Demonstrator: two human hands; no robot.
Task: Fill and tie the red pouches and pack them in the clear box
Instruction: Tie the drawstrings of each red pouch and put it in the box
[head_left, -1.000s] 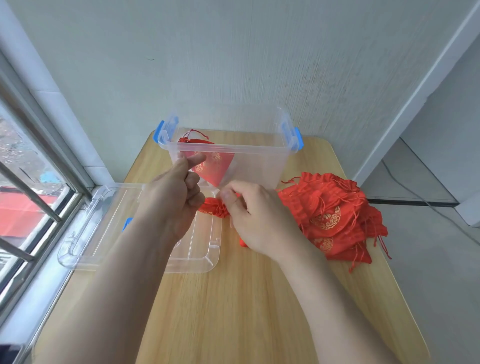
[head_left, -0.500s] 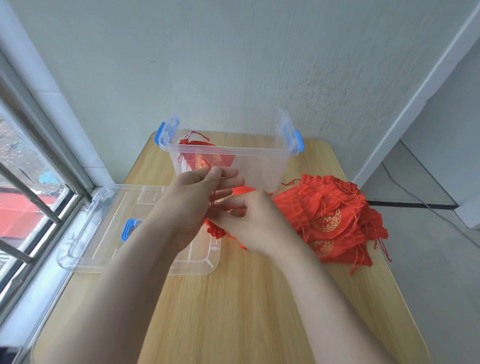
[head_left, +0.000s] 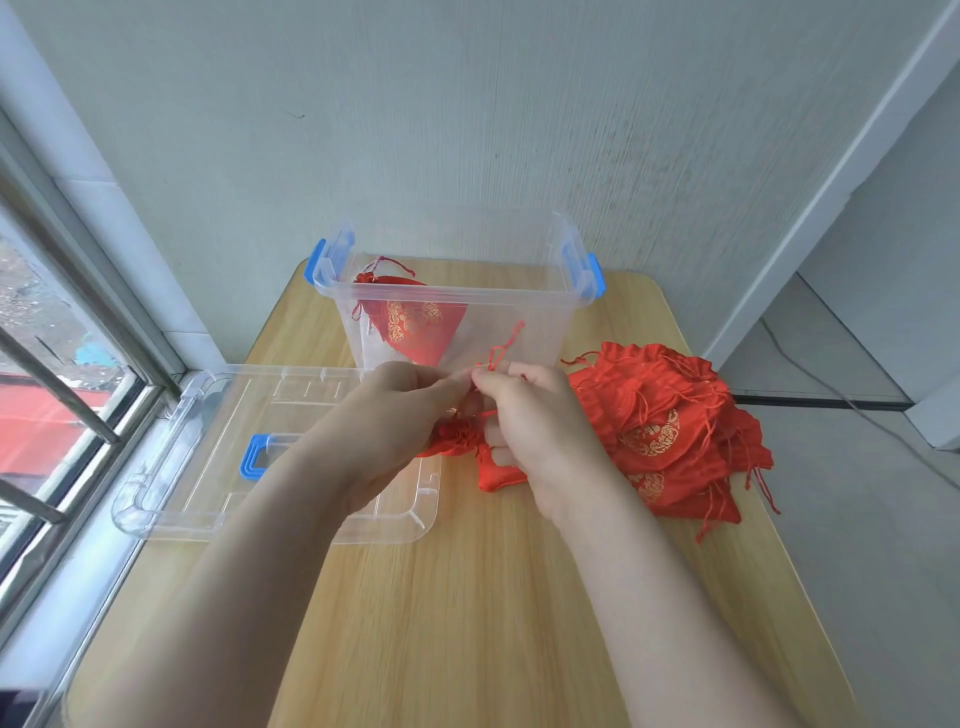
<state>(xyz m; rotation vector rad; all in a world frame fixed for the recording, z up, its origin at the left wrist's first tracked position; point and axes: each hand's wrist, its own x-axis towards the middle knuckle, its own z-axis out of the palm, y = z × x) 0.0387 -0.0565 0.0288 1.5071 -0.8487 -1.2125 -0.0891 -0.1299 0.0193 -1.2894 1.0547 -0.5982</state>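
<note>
Drawn higher than a moment ago, the thin drawstring (head_left: 503, 349) is pinched by left hand (head_left: 397, 415) and right hand (head_left: 537, 431); the soft, light red pouch (head_left: 457, 440) beneath is likely best held by its neck.

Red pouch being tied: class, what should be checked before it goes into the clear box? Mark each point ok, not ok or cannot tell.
1. The drawstring is pinched by the left hand and right hand: ok.
2. Mouth of the held pouch gathered: ok.
3. Knot finished: cannot tell, fingers hide it.
4. The clear box stands open, its lid off and lying beside it: ok.
5. Room in the box, with only one packed pouch inside: ok.
</note>
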